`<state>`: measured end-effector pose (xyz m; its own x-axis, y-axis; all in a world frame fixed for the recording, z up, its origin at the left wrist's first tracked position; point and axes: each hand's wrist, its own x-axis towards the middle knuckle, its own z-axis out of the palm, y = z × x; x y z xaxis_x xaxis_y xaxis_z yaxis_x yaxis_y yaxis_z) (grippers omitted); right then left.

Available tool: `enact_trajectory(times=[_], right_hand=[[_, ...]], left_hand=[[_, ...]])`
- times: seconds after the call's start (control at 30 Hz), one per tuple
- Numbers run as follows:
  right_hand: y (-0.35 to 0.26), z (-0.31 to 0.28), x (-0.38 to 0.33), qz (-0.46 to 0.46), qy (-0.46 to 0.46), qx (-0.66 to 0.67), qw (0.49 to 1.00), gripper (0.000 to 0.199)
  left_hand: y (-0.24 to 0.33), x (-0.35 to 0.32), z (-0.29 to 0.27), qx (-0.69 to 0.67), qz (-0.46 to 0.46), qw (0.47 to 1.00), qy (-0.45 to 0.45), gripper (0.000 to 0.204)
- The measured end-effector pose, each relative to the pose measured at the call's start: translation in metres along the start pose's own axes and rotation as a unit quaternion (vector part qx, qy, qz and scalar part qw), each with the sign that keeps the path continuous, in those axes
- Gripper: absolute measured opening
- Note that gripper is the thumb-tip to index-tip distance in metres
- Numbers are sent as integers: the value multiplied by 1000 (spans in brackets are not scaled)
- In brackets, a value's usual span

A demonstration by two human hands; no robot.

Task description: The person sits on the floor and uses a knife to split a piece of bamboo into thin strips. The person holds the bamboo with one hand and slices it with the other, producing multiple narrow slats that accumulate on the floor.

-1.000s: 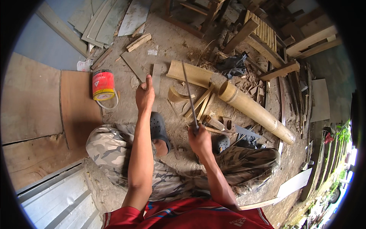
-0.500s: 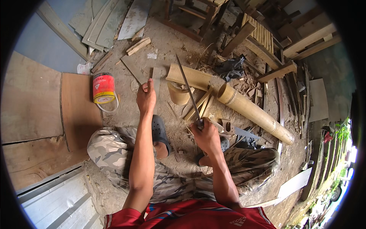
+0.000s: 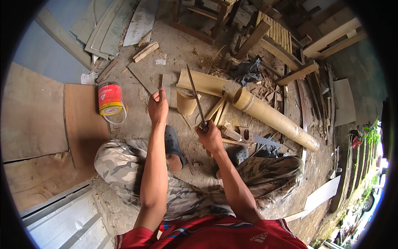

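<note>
My right hand (image 3: 210, 136) grips the handle of a long dark blade (image 3: 195, 96), which points up and away over the ground. My left hand (image 3: 158, 107) is raised in front of me with fingers loosely curled and nothing visible in it. Just beyond the hands a short bamboo section (image 3: 185, 102) stands upright. Behind it lies a split bamboo piece (image 3: 207, 83), and a long thick bamboo pole (image 3: 273, 118) runs to the right. I sit low with camouflage trousers and dark clogs (image 3: 172, 143) on the dirt.
A red and yellow tin (image 3: 110, 98) stands on the ground at the left beside plywood sheets (image 3: 83, 120). A handsaw (image 3: 253, 138) lies by my right foot. Bamboo strips, wood offcuts and planks crowd the far side and right.
My right hand has swung the blade from near upright to leaning up and left. My left hand moved slightly toward the upright bamboo section. The view shifted a little.
</note>
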<state>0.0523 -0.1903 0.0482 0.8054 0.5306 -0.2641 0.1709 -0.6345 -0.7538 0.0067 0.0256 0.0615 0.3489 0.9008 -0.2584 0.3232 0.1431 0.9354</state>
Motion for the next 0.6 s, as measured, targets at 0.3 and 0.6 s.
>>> enact_trajectory(times=[0.3,0.6], right_hand=[[-17,-8,-21,-69,-13,92,993,67],[-71,-53,-49,-129,16,52,990,63]], left_hand=[[-18,5,3,27,-8,1000,-5,57],[2,-4,-5,-1,-47,999,-18,58]])
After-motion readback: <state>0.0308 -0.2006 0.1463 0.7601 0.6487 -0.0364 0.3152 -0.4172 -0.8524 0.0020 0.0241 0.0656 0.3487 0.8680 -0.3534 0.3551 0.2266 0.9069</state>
